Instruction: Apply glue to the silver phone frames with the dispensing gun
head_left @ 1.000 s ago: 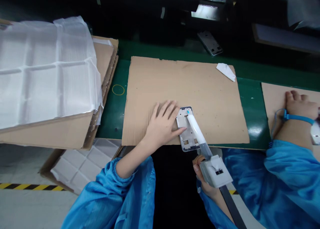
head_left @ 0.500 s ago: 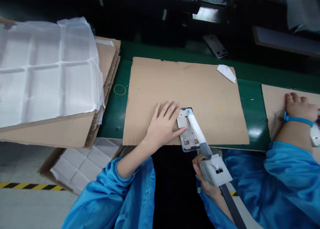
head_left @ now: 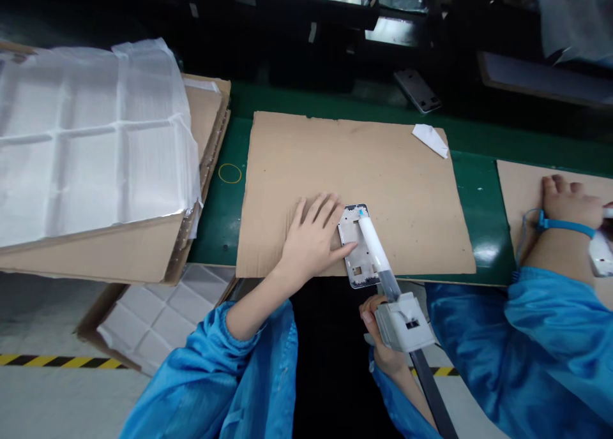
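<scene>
A phone frame (head_left: 355, 251), silvery with a dark rim and small cutouts, lies near the cardboard's front edge and partly overhangs it. My left hand (head_left: 311, 241) rests flat and open on the cardboard to its left, the thumb reaching over the frame. Below the edge, my right hand (head_left: 380, 327) is closed around a grey caulking gun (head_left: 407, 324), whose body hides some of the fingers. Its white tube (head_left: 373, 241) slants up across the frame, and the light blue tip is at the frame's top end. Whether the tip touches the frame I cannot tell.
Under the frame lies a cardboard sheet (head_left: 345, 164) with a folded white paper (head_left: 431, 140). Another phone frame (head_left: 417, 90) is behind it. Left stands a stack of white divider sheets (head_left: 90, 139). On the right a co-worker's hand (head_left: 569, 203) wears a blue wrist strap.
The caulking gun's body and my right hand have shifted slightly left and up. The tip stays near the frame's top end, and my left hand holds its place.
</scene>
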The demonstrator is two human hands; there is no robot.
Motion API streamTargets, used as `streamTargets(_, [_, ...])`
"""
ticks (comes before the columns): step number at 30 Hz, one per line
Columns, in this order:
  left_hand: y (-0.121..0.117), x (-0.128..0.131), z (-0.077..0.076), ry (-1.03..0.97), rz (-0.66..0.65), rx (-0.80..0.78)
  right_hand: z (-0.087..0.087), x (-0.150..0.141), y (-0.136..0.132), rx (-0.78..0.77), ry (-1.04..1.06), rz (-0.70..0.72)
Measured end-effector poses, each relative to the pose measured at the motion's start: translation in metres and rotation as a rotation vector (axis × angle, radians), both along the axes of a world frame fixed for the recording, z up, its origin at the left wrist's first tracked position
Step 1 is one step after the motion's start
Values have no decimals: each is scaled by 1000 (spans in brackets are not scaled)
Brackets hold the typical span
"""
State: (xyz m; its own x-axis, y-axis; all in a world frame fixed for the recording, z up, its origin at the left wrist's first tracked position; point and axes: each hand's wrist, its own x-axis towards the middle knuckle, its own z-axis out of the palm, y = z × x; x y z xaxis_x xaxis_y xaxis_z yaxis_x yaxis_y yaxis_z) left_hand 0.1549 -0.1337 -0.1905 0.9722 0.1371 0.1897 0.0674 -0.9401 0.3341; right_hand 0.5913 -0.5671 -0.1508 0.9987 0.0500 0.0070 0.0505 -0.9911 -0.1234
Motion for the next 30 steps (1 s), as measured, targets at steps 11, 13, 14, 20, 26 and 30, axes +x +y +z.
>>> streamTargets(11, [1, 1, 0, -2, 5, 7, -1, 3, 2, -89, 31, -15])
streamTargets(13, [0, 1, 0, -2, 5, 3, -1, 4, 2, -67, 27, -16])
streamTargets(14, [0, 1, 0, 0, 5, 4, -1, 4, 2, -54, 24, -17])
streamTargets(20, [1, 1, 1, 22, 2, 11, 0, 2, 4, 74, -17, -33])
streamTargets(26, [2, 0, 2, 31, -1, 18, 5, 6, 2, 285, 21, -70])
streamTargets(30, [2, 0, 1, 28, 1, 22, 4, 6, 2, 374, 28, -89])
